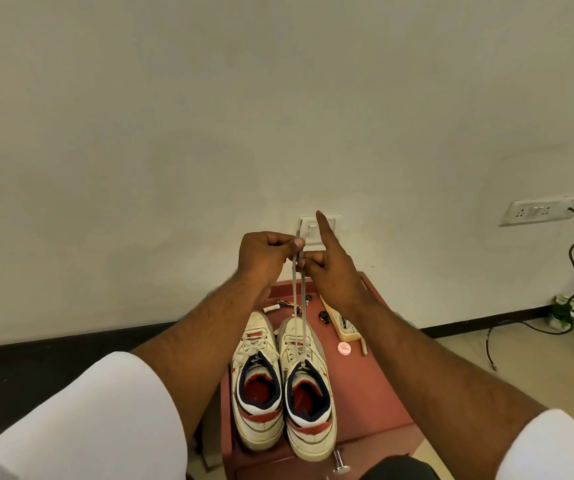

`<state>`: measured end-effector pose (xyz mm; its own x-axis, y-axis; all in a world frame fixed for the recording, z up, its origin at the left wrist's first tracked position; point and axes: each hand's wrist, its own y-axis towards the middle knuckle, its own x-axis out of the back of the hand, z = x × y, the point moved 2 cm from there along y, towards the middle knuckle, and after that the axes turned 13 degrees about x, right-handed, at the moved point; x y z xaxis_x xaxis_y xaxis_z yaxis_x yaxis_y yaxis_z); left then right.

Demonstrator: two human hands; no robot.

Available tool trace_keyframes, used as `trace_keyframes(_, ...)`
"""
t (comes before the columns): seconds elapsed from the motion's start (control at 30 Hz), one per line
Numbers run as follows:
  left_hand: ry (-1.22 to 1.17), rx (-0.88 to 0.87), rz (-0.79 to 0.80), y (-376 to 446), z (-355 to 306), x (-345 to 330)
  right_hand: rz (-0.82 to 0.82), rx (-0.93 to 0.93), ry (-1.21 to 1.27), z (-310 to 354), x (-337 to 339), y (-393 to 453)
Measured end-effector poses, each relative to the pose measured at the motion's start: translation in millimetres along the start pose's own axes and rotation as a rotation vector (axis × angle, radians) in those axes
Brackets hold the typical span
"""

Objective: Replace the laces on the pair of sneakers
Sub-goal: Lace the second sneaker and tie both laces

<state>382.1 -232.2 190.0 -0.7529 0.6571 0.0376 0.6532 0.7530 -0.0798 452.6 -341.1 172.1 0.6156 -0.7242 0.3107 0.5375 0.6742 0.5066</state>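
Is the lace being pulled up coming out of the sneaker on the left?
No, both hands pinch the grey lace rising from the right white sneaker.

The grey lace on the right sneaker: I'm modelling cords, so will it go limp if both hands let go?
Probably. The lace runs straight only because the left hand and right hand pinch its ends high above the right sneaker. It looks thin and flat, so likely light and floppy.

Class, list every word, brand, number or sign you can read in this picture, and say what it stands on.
No text can be read for certain.
Round red-and-white disc: has a printed pattern or lettering, too blurred to read.
Small white tube beyond the left sneaker: dark marks, too small to read.
Red mark on the left sneaker's side: a shape, not legible.
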Motion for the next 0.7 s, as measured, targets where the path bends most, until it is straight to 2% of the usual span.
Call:
trace_keyframes(0.13, -0.013, -0.003, -0.002, 3.6, -2.6, 3.2, -0.08, -0.039, 0.071, -7.8, -8.4, 4.2)
trace_keyframes(0.33, 0.004, -0.038, 0.005, 7.7, -0.7, 9.0, -0.098, -0.054, 0.115, -10.0, -15.8, 8.2)
trace_keyframes(0.43, -0.019, -0.058, -0.049, 14.3, 1.4, 9.9, -0.093, -0.167, 0.227, -23.6, -18.3, -6.0)
trace_keyframes(0.57, -0.072, -0.041, -0.088, 30.5, 8.7, 8.6, 0.094, -0.357, 0.177, -76.8, -37.0, -57.3)
trace_keyframes(0.63, -0.104, -0.022, -0.136, 44.3, 16.8, 8.1, 0.076, -0.423, 0.192, -95.5, -43.3, -73.8)
trace_keyframes(0.7, -0.109, -0.009, -0.18, 54.3, 29.1, 9.1, -0.013, -0.464, 0.234, -106.4, -48.1, -76.7)
